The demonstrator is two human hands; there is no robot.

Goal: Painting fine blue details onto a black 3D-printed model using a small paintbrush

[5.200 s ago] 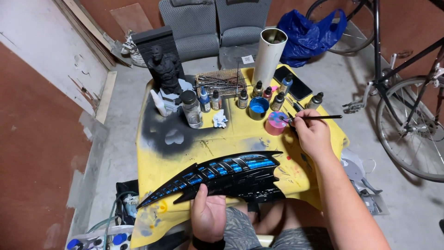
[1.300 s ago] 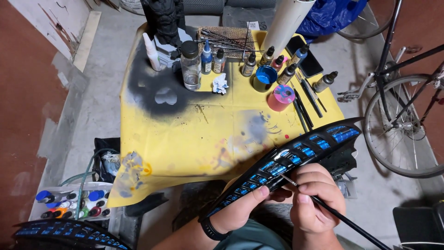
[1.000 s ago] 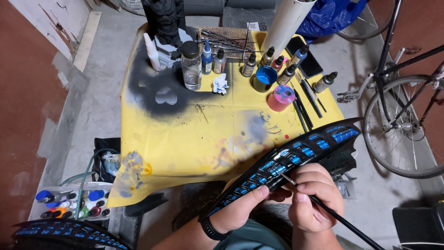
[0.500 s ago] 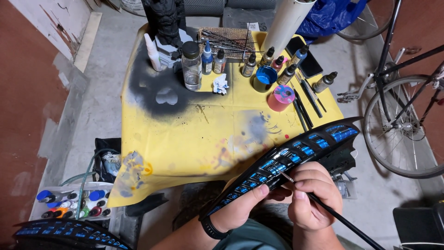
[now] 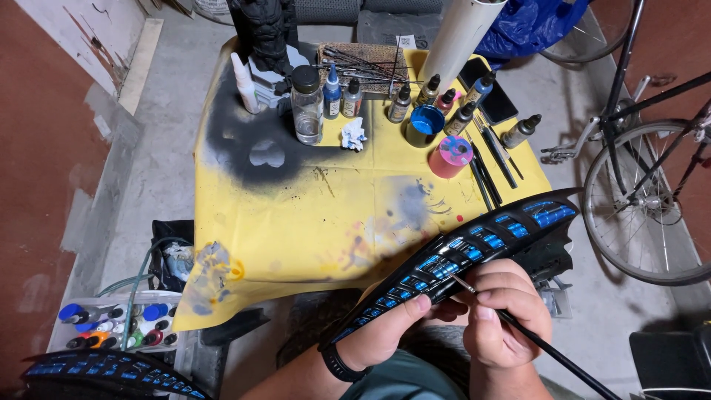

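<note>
My left hand (image 5: pixel 389 333) grips a long curved black piece (image 5: pixel 474 248) with blue panels, holding it from below near its middle. My right hand (image 5: pixel 503 315) pinches a thin black paintbrush (image 5: pixel 541 344); the brush tip touches the underside of the black piece just right of my left thumb. The piece hangs over the near right corner of the yellow-covered table (image 5: pixel 296 222). A pink cup (image 5: pixel 450 155) and a blue paint cup (image 5: pixel 425 123) stand on the far right of the table.
Several small paint bottles (image 5: pixel 404 100), a glass jar (image 5: pixel 306 107), a white tube (image 5: pixel 459 33) and a dark statue (image 5: pixel 263 33) line the table's far edge. A bicycle wheel (image 5: pixel 652 215) stands to the right. A tray of paint bottles (image 5: pixel 111 326) and a second blue-black piece (image 5: pixel 111 370) lie at lower left.
Since five seconds ago the black piece was lifted off the table toward my lap and the brush came to it. Over the last second the hands barely shifted.
</note>
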